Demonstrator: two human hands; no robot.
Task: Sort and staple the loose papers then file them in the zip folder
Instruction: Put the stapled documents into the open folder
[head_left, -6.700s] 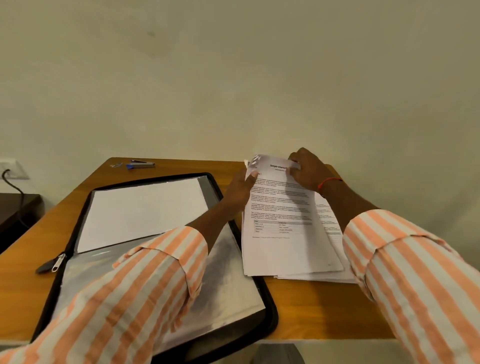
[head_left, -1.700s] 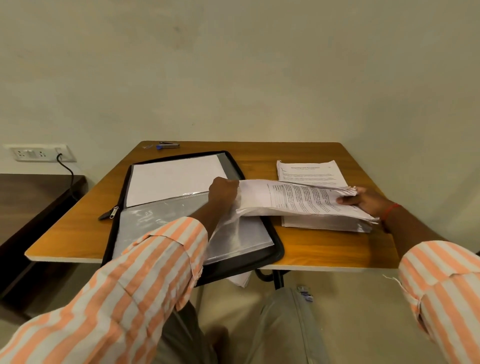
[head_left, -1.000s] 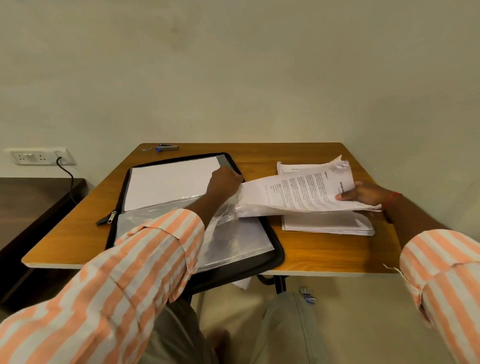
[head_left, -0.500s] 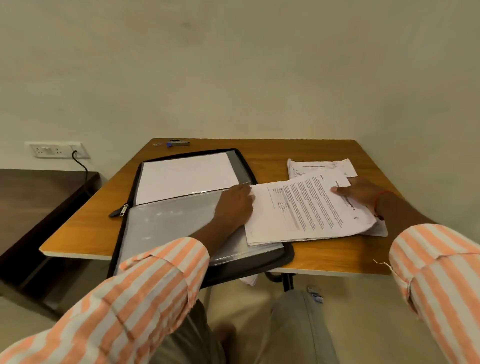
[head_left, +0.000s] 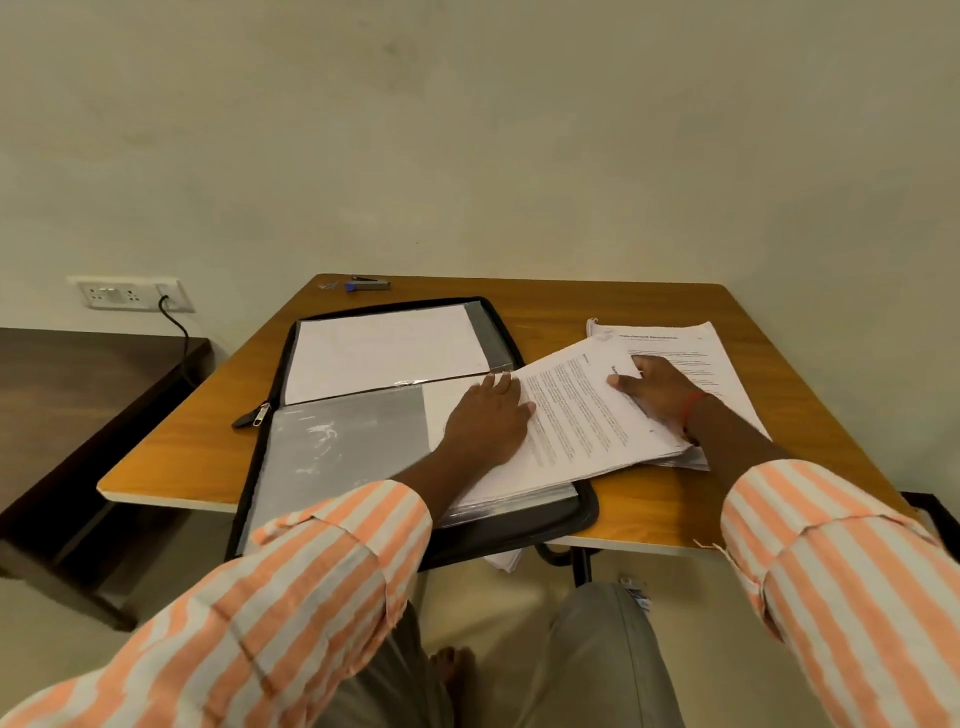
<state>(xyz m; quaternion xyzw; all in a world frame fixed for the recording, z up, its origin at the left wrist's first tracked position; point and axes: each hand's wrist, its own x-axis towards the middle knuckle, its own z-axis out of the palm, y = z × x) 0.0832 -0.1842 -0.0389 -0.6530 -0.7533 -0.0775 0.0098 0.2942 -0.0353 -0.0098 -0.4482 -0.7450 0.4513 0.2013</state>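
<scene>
The black zip folder (head_left: 270, 431) lies open on the wooden table (head_left: 649, 509), a white sheet (head_left: 384, 348) in its far half and clear sleeves in its near half. A printed set of papers (head_left: 582, 431) lies askew across the folder's right edge, its left end at the near sleeves. My left hand (head_left: 488, 421) rests flat with straight fingers where the set meets the sleeve. My right hand (head_left: 660, 395) lies on the set's far right end, thumb on top. Under it sits another stack of papers (head_left: 696, 348). A blue-grey stapler (head_left: 370, 283) lies at the table's far left edge.
The folder's zipper pull (head_left: 253, 415) hangs off its left side. A few sheets (head_left: 506, 560) stick out below the folder's near edge, which overhangs the table. A dark low table (head_left: 78, 395) stands to the left, under a wall socket (head_left: 130, 294) with a cable.
The printed set, held lifted a second ago, now lies flat and has slid left over the folder's near half. Both hands have come down onto it.
</scene>
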